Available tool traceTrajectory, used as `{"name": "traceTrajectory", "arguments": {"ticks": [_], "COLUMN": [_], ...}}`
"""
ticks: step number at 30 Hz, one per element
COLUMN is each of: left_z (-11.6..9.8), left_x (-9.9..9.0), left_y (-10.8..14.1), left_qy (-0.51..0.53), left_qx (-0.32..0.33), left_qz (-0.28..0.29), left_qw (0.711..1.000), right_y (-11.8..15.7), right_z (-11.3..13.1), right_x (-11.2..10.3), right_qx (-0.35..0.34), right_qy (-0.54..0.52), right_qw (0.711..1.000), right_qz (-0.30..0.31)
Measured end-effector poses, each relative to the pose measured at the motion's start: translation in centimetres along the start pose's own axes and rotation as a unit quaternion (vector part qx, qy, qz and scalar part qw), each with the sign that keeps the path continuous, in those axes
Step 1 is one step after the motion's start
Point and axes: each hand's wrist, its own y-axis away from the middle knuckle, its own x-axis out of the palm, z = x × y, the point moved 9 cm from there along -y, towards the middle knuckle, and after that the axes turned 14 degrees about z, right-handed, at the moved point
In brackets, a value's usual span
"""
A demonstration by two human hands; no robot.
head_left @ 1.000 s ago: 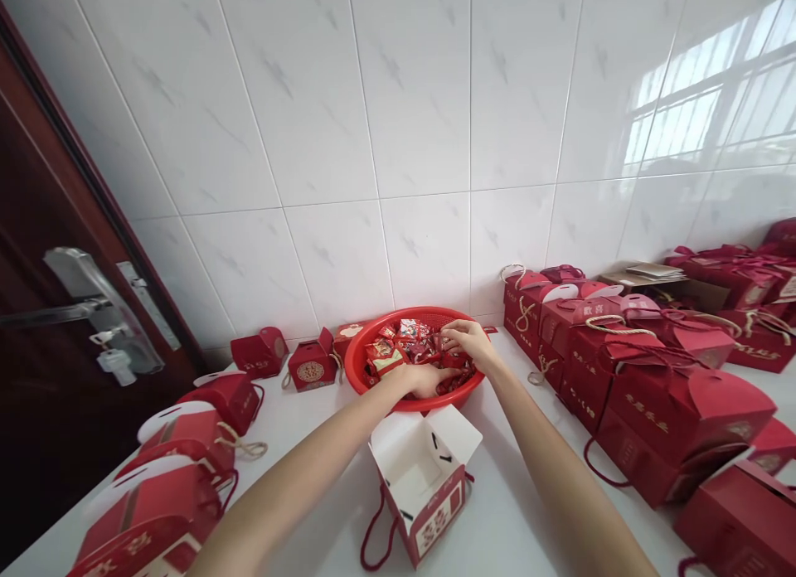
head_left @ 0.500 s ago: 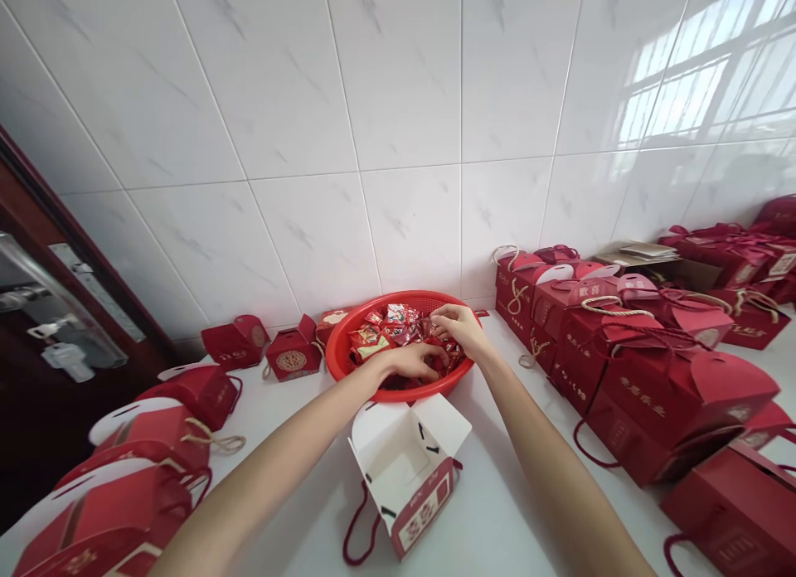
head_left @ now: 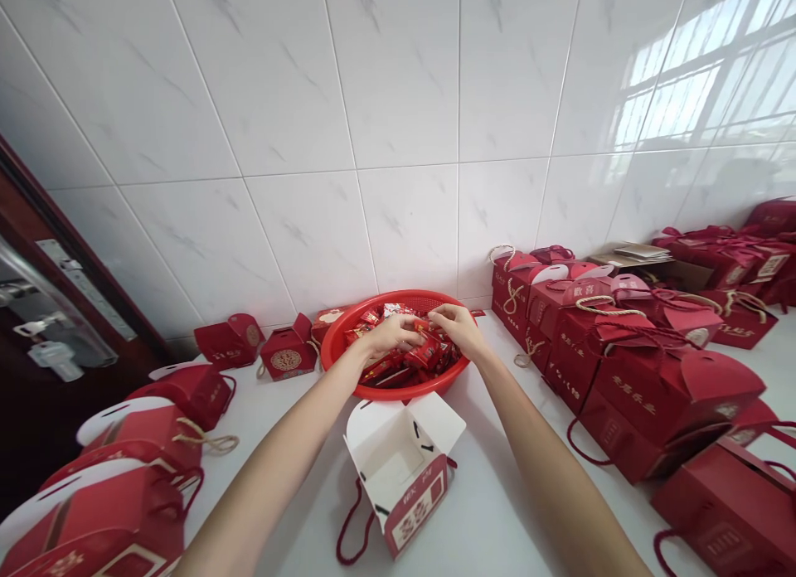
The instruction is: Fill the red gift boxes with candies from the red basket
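Observation:
A red plastic basket [head_left: 339,357] with a perforated wall holds a heap of red-wrapped candies [head_left: 423,357]. Over the heap, my left hand [head_left: 391,336] pinches a small red candy packet [head_left: 421,324] between thumb and fingers. My right hand [head_left: 458,328] is closed at the basket's right side, its fingertips close to that packet; what they hold is too small to make out. In front of the basket stands an open gift box [head_left: 414,511], red outside and white inside, its flaps spread and no contents visible. A dark red cord handle [head_left: 349,523] hangs at its left.
Closed red gift boxes [head_left: 158,444] line the left side, and stacked red boxes [head_left: 622,361] with rope handles fill the right. A brown carton [head_left: 675,272] stands behind them. White wall tiles [head_left: 407,220] rise behind the basket; a door with keys [head_left: 55,357] is far left.
My left hand has lifted from deep in the candies and now pinches a red packet above them. My right hand stays near the basket's right side. The view has shifted slightly.

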Motion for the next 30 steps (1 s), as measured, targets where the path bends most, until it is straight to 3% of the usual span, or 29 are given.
{"name": "traceTrajectory", "arguments": {"ticks": [5, 9, 20, 24, 30], "left_z": [-1.5, -1.6, -1.0, -0.2, 0.9], "left_x": [-2.3, -2.5, -2.7, -2.7, -1.9], "left_y": [1.1, 1.1, 1.5, 1.4, 1.1], "left_qy": [0.058, 0.103, 0.098, 0.071, 0.057], "left_qx": [0.093, 0.109, 0.062, 0.012, -0.042], "left_qz": [-0.096, -0.111, -0.160, -0.168, -0.140], "left_qw": [0.989, 0.982, 0.980, 0.983, 0.988], "right_y": [0.0, 0.2, 0.6, 0.8, 0.7], "right_z": [0.0, 0.0, 0.8, 0.8, 0.3], "right_x": [1.4, 2.0, 0.0, -0.6, -0.6], "right_qx": [0.010, 0.007, -0.041, -0.033, -0.028], "right_qy": [0.008, -0.018, -0.068, -0.064, -0.053], "right_qw": [0.997, 0.993, 0.997, 0.996, 0.998], "right_qz": [0.077, 0.116, -0.001, -0.047, -0.031]}}
